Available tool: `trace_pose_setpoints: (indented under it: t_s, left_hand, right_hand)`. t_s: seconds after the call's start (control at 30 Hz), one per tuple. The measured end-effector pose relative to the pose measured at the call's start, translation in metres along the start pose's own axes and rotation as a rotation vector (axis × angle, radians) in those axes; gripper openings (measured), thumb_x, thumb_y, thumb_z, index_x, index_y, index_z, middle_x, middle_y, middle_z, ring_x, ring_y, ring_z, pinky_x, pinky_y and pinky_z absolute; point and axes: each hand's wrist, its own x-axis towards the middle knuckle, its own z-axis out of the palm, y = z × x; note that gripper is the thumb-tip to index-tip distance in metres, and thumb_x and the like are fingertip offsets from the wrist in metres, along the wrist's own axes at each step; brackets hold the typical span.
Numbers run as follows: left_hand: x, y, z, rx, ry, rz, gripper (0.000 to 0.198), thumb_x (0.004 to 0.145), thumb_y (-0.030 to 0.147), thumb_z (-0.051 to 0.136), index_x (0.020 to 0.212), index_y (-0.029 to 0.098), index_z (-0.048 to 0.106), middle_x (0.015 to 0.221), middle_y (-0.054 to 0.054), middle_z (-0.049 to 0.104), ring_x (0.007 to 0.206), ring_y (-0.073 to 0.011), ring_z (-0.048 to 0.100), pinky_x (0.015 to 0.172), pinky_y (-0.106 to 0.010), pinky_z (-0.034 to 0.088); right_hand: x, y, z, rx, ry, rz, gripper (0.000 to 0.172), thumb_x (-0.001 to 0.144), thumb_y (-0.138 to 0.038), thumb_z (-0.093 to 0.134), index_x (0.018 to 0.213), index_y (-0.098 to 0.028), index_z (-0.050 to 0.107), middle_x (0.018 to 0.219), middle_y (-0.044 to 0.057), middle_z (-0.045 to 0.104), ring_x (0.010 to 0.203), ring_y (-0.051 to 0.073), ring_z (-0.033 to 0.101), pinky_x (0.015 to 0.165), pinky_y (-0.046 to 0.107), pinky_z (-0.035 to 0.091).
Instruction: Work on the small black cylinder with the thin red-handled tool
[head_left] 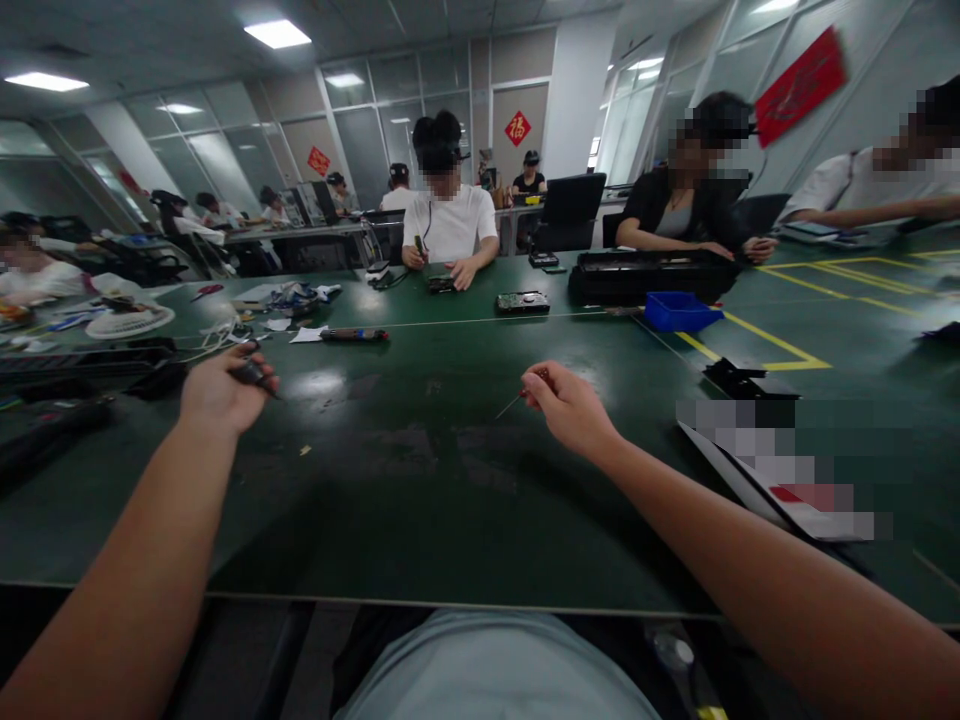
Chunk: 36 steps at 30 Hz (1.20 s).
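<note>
Watching through the head camera, I have both forearms stretched over the green table, hands well apart. My right hand, right of centre, is closed with thumb and fingers pinching a thin screwdriver; a bit of red shows at the fingers, and the slim metal shaft slants toward the near left. I cannot tell whether its tip touches the tabletop. My left hand, on the left, has its fingers curled around a dark handle-like tool, too blurred for me to name closely; its narrow end points to the near right.

Between the hands I see mostly bare, shiny tabletop, with a small yellowish scrap lying nearer than the left hand. Just beyond that hand, a dark cylindrical tool lies beside white paper. Farther off, right of centre, I make out a hard drive, and to its right a blue bin in front of a long black housing. On the right lies a black bracket. Across the table, a co-worker in a white T-shirt bends over a small device.
</note>
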Motion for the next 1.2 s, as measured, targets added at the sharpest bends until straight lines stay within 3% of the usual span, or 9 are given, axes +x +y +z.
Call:
trace_pose_setpoints:
  t_s: [0.1, 0.2, 0.33, 0.47, 0.67, 0.77, 0.87, 1.0, 1.2]
  left_hand:
    - [-0.023, -0.003, 0.051, -0.165, -0.186, -0.203, 0.02, 0.084, 0.005, 0.038, 0.09, 0.014, 0.055, 0.072, -0.001, 0.051, 0.064, -0.0116, 0.051, 0.062, -0.029, 0.044]
    - [-0.052, -0.012, 0.1, -0.203, -0.347, -0.28, 0.025, 0.076, 0.002, 0.043, 0.092, 0.013, 0.06, 0.074, -0.003, 0.053, 0.065, -0.0129, 0.053, 0.063, -0.03, 0.045]
    - [-0.089, -0.034, 0.151, -0.133, -0.531, -0.262, 0.031, 0.065, 0.001, 0.044, 0.089, 0.014, 0.06, 0.075, -0.004, 0.053, 0.064, -0.0137, 0.053, 0.061, -0.03, 0.042]
    - [-0.12, -0.06, 0.179, 0.017, -0.693, -0.123, 0.027, 0.073, 0.009, 0.045, 0.094, 0.017, 0.06, 0.082, -0.007, 0.055, 0.071, -0.0173, 0.053, 0.074, -0.037, 0.044]
    - [-0.142, -0.094, 0.187, 0.438, -0.864, 0.24, 0.055, 0.071, 0.004, 0.056, 0.122, 0.023, 0.047, 0.104, -0.01, 0.057, 0.092, -0.0222, 0.056, 0.086, -0.043, 0.044]
    - [-0.139, -0.104, 0.181, 0.526, -0.851, 0.353, 0.049, 0.078, 0.005, 0.055, 0.123, 0.022, 0.05, 0.11, -0.013, 0.058, 0.103, -0.026, 0.057, 0.094, -0.047, 0.044]
    - [-0.129, -0.106, 0.175, 0.597, -0.856, 0.411, 0.037, 0.082, 0.009, 0.06, 0.117, 0.021, 0.058, 0.114, -0.014, 0.061, 0.111, -0.0295, 0.057, 0.099, -0.05, 0.042]
    - [-0.115, -0.104, 0.167, 0.616, -0.898, 0.501, 0.036, 0.08, 0.01, 0.066, 0.113, 0.023, 0.066, 0.119, -0.01, 0.063, 0.115, -0.0284, 0.056, 0.105, -0.05, 0.039]
    - [-0.109, -0.107, 0.162, 0.595, -0.815, 0.476, 0.045, 0.082, 0.013, 0.068, 0.125, 0.024, 0.063, 0.123, -0.01, 0.063, 0.116, -0.0278, 0.057, 0.105, -0.049, 0.04]
  right_hand:
    - [0.0, -0.001, -0.001, -0.01, 0.007, 0.007, 0.024, 0.096, -0.04, 0.046, 0.091, -0.022, 0.062, 0.077, 0.004, 0.069, 0.072, 0.02, 0.064, 0.068, 0.033, 0.046]
    - [0.0, 0.0, -0.001, -0.004, 0.005, 0.001, 0.027, 0.096, -0.043, 0.046, 0.093, -0.022, 0.063, 0.075, 0.003, 0.068, 0.07, 0.019, 0.064, 0.065, 0.033, 0.046]
    - [0.001, 0.001, -0.002, 0.0, 0.017, -0.007, 0.028, 0.096, -0.043, 0.045, 0.099, -0.022, 0.063, 0.071, 0.002, 0.066, 0.067, 0.018, 0.063, 0.064, 0.032, 0.046]
    - [0.001, 0.001, -0.002, -0.001, 0.041, -0.012, 0.027, 0.096, -0.041, 0.046, 0.101, -0.021, 0.063, 0.073, 0.002, 0.067, 0.069, 0.019, 0.064, 0.066, 0.032, 0.046]
    - [0.0, -0.001, -0.001, -0.024, 0.038, -0.017, 0.024, 0.094, -0.039, 0.049, 0.099, -0.022, 0.065, 0.074, 0.002, 0.068, 0.07, 0.019, 0.064, 0.067, 0.032, 0.045]
    - [0.0, -0.004, -0.002, -0.077, 0.012, -0.007, 0.028, 0.095, -0.041, 0.048, 0.093, -0.022, 0.067, 0.07, 0.001, 0.066, 0.065, 0.018, 0.062, 0.063, 0.031, 0.042]
    - [0.0, -0.006, -0.003, -0.118, 0.009, -0.003, 0.035, 0.094, -0.048, 0.049, 0.082, -0.021, 0.068, 0.067, 0.002, 0.066, 0.061, 0.018, 0.058, 0.059, 0.032, 0.038]
    - [-0.001, -0.005, -0.003, -0.06, 0.036, -0.023, 0.036, 0.093, -0.05, 0.051, 0.079, -0.021, 0.065, 0.07, 0.003, 0.067, 0.062, 0.017, 0.059, 0.06, 0.032, 0.04]
    - [-0.003, -0.004, -0.002, 0.241, 0.11, -0.065, 0.027, 0.093, -0.041, 0.052, 0.101, -0.019, 0.065, 0.084, 0.005, 0.072, 0.076, 0.019, 0.067, 0.071, 0.034, 0.052]
